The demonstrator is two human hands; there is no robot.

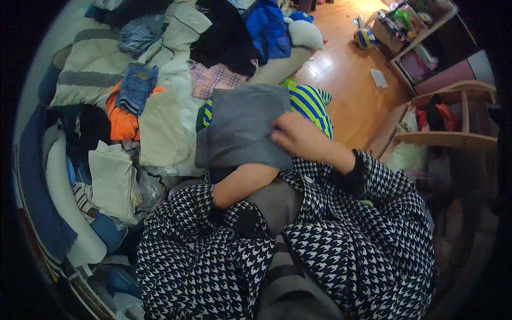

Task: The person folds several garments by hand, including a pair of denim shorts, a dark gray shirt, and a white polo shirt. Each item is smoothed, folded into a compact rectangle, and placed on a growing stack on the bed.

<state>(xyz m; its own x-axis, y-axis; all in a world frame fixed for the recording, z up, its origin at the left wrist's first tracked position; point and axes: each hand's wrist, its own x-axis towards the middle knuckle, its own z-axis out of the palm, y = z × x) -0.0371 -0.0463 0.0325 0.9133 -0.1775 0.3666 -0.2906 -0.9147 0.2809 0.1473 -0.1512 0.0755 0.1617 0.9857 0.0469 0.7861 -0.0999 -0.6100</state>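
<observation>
A folded grey cloth garment [250, 120] lies before me, over a green-and-blue striped garment [310, 104] that shows at both its sides. My right hand [290, 134] is at the grey garment's right edge, its fingers curled and slightly blurred; whether they pinch the fabric is unclear. My left forearm reaches under the near edge of the grey garment, which hides the left hand. A pink plaid garment [216, 79] lies just beyond, and a folded beige cloth [165, 130] is to the left.
Piled clothes cover the left side, among them folded jeans [137, 88], an orange garment [122, 120] and a folded pale cloth [113, 176]. Wooden floor [352, 104] stretches to the right, with a ball [365, 39], a filled cardboard box [390, 34] and a wooden rack [444, 139].
</observation>
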